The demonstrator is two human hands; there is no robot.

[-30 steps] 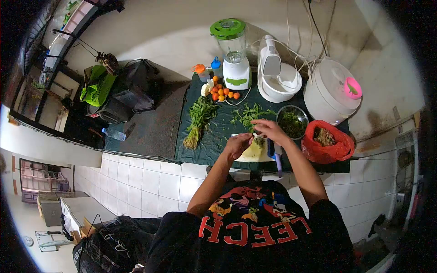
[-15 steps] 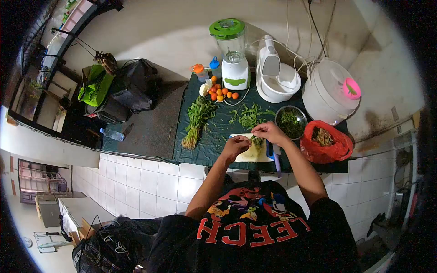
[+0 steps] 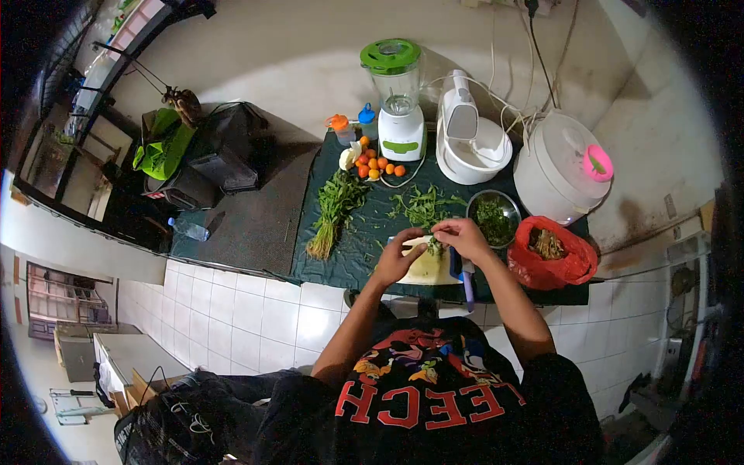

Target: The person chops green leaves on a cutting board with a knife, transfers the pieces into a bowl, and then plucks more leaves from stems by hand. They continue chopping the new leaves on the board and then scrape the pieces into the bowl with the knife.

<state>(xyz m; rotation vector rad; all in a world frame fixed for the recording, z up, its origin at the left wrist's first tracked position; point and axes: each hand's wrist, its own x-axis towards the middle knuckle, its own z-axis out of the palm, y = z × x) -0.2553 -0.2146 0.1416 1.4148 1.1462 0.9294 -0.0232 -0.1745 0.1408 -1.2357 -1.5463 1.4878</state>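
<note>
Both my hands meet over a pale cutting board (image 3: 422, 271) near the table's front edge. My right hand (image 3: 465, 239) is closed, its fingertips pinching a small sprig of leafy greens (image 3: 435, 247). Just left of it, my left hand (image 3: 397, 262) reaches toward the sprig with thumb and forefinger parted. A knife with a purple handle (image 3: 468, 291) lies at the board's right side. Loose green leaves (image 3: 425, 204) are spread behind the board. To the right stands a metal bowl (image 3: 518, 211) with picked greens in it.
A bunch of greens (image 3: 335, 213) lies at left, below tomatoes (image 3: 372, 163). Behind stand a blender (image 3: 400, 128), a white stand mixer (image 3: 473, 151) and a large white lidded container (image 3: 554, 170). A red plastic bag (image 3: 570, 267) holding stems sits at right.
My left thumb and forefinger have parted from their pinch. The sprig of leafy greens now shows at my right fingertips. The view has tilted slightly, shifting the scene down.
</note>
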